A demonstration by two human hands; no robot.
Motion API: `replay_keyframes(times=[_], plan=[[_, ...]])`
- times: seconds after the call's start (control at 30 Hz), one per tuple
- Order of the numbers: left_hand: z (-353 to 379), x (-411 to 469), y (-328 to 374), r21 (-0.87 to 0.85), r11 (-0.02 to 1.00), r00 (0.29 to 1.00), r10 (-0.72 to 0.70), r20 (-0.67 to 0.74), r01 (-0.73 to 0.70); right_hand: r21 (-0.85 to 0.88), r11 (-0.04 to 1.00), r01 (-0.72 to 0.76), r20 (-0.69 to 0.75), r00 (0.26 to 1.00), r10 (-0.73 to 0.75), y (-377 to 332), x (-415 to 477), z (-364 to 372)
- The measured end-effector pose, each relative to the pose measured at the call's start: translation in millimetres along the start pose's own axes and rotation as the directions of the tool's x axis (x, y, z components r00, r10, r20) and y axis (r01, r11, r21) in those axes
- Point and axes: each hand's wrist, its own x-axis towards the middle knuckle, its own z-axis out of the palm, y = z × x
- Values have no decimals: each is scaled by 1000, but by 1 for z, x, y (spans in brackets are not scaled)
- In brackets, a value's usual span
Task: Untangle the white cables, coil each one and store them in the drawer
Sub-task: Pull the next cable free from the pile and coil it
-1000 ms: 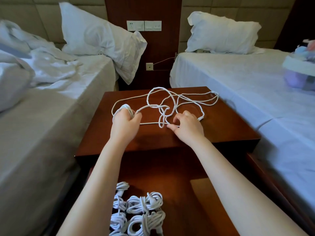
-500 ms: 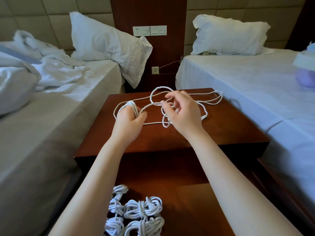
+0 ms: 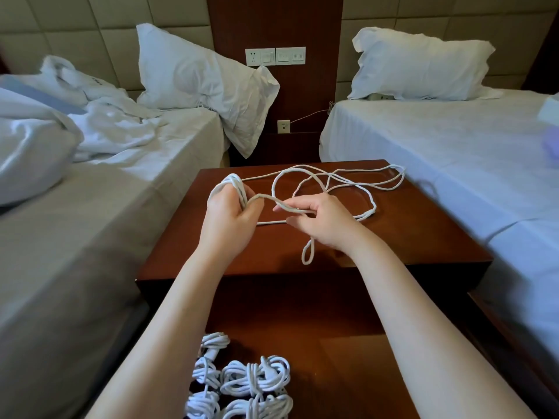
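Over the nightstand (image 3: 423, 237), the left hand (image 3: 227, 219) grips wound turns of white cable (image 3: 370, 201) while the right hand (image 3: 320, 220) pinches the next length, feeding the coil; about 5 finished coils (image 3: 254, 379) apparently fill the open drawer (image 3: 348, 373).

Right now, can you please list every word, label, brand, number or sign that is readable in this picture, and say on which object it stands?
No text can be read anywhere in this picture.
Wall switch panel: only small blurred marks on the buttons, too small to read.
Wall socket: no legible marking.
Crumpled white cloth on the left bed: a tiny dark mark, too blurred to read.
White cable and coiled cables: no print visible.
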Motion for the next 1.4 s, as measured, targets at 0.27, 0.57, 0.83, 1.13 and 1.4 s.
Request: replay_keyframes(times=[0.27,0.57,0.83,1.13,1.4], plan=[[-1,5,-6,-22,992,992,-125,-35,125,-312,927,209,-517,781,-350,5,7,6],[-9,0,-1,-76,997,993,-1,116,9,-50,978,202,-277,938,-208,8,3,-5],[5,-3,-4,7,995,957,-98,273,100,-154,975,157,-583,782,-219,-2,4,-6],[1,2,-5,-108,948,945,-280,168,300,96,992,81,-266,963,-53,-2,-1,-8],[1,4,-6,-109,924,928,-352,124,366,-143,986,91,-170,979,-115,1,-2,-9]])
